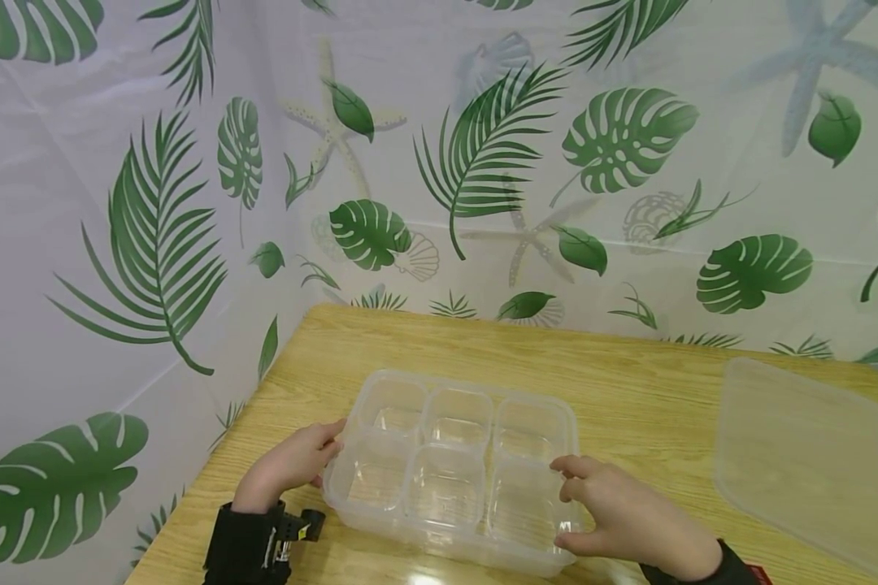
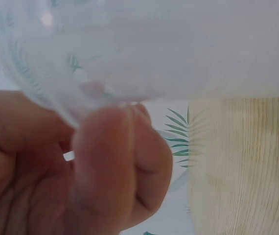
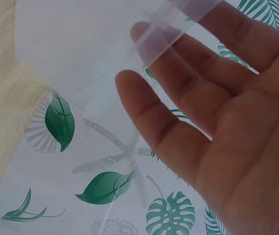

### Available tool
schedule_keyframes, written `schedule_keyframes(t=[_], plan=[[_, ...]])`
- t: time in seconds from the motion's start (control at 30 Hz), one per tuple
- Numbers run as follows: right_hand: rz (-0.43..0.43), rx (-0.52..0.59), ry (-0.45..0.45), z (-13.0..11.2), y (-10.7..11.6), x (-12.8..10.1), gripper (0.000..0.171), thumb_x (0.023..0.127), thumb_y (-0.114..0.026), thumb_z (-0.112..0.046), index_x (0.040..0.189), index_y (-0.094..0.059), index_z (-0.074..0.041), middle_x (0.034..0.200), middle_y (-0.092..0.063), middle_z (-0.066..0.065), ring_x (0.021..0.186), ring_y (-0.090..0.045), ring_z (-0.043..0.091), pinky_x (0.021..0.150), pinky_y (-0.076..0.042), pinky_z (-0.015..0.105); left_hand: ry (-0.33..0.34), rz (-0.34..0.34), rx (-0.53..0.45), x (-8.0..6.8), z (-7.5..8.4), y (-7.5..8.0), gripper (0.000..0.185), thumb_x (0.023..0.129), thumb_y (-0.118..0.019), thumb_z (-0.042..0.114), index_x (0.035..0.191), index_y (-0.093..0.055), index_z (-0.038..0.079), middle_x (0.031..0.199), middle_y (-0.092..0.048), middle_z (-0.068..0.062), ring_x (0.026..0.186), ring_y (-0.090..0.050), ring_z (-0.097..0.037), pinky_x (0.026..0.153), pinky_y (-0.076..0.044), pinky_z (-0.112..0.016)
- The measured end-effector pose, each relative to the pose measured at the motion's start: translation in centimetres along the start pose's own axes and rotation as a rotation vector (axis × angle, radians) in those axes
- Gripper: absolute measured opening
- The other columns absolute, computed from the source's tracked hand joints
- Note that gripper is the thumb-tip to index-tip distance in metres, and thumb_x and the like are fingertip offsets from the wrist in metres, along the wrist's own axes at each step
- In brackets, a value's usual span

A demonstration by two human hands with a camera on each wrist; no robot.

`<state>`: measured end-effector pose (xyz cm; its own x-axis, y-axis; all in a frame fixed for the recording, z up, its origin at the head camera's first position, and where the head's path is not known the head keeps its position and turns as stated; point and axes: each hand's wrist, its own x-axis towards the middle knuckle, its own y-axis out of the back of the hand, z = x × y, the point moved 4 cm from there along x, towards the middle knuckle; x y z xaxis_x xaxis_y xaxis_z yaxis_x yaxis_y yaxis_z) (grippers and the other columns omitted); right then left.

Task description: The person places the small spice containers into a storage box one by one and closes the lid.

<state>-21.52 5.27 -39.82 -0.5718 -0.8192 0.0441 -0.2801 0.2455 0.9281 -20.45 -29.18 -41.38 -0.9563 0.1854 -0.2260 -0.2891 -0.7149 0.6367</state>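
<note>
A clear plastic storage box (image 1: 449, 536), split into several open compartments, sits on the wooden table in the head view. At its left end my left hand (image 1: 293, 463) grips the wall; the left wrist view shows curled fingers (image 2: 105, 166) against the box's cloudy plastic (image 2: 203, 49). My right hand (image 1: 622, 508) is at the opposite end, its fingers spread over the rim and its thumb near the front corner. In the right wrist view the fingers (image 3: 144, 110) are fairly straight, some tips seen through the clear wall (image 3: 90, 49). The compartments hold nothing visible.
A flat translucent lid (image 1: 805, 463) lies on the table (image 1: 483, 337) to the right. Behind and to the left hangs a white leaf-print cloth (image 1: 402, 162). Black bands surround both wrists, and a small camera (image 1: 312, 524) sits at the left one.
</note>
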Motion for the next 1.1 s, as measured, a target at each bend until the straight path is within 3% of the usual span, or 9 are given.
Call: schedule_keyframes(t=[0.63,0.77,0.9,1.0,1.1], plan=[[-0.025,-0.014,-0.026,-0.3,0.0,-0.3,0.031,0.076,-0.068,-0.035,0.092,-0.064,-0.008,0.114,-0.050,0.017,0.089,-0.056,0.027,0.069,-0.047,0.035,0.007,0.000,-0.002,-0.2,0.0,-0.3,0.043,0.094,-0.040,0.005,0.135,-0.030,-0.005,0.081,-0.056,-0.005,0.052,-0.045,-0.018,0.052,-0.045,-0.036],[-0.004,-0.032,-0.036,-0.5,0.3,-0.8,0.032,0.079,-0.065,-0.035,0.095,-0.064,-0.007,0.114,-0.051,0.016,0.091,-0.056,0.028,0.070,-0.047,0.036,-0.003,-0.012,0.011,0.1,0.2,-0.5,0.043,0.094,-0.039,0.004,0.135,-0.031,-0.006,0.067,-0.048,-0.006,0.047,-0.038,-0.016,0.051,-0.044,-0.035],[0.144,-0.103,0.044,-0.9,1.0,-1.4,0.027,0.079,-0.066,-0.029,0.095,-0.063,-0.008,0.108,-0.054,0.013,0.087,-0.058,0.025,0.067,-0.048,0.032,-0.024,-0.017,0.020,0.4,0.4,-0.7,0.043,0.094,-0.039,0.003,0.134,-0.030,-0.007,0.062,-0.041,-0.006,0.044,-0.033,-0.014,0.050,-0.045,-0.036],[0.301,-0.180,0.095,-1.1,1.6,-2.1,0.023,0.074,-0.071,-0.021,0.092,-0.063,-0.008,0.102,-0.057,0.008,0.081,-0.059,0.021,0.064,-0.049,0.029,-0.034,-0.014,0.025,0.5,0.5,-0.7,0.042,0.094,-0.039,0.003,0.134,-0.031,-0.007,0.065,-0.044,-0.005,0.046,-0.035,-0.015,0.050,-0.045,-0.036],[0.388,-0.220,0.103,-0.9,1.8,-3.3,0.023,0.070,-0.074,-0.016,0.088,-0.064,-0.008,0.096,-0.058,0.004,0.079,-0.059,0.018,0.062,-0.049,0.028,-0.033,-0.013,0.025,0.6,0.5,-0.8,0.042,0.094,-0.039,0.003,0.134,-0.031,-0.006,0.070,-0.048,-0.006,0.047,-0.037,-0.015,0.050,-0.045,-0.035]])
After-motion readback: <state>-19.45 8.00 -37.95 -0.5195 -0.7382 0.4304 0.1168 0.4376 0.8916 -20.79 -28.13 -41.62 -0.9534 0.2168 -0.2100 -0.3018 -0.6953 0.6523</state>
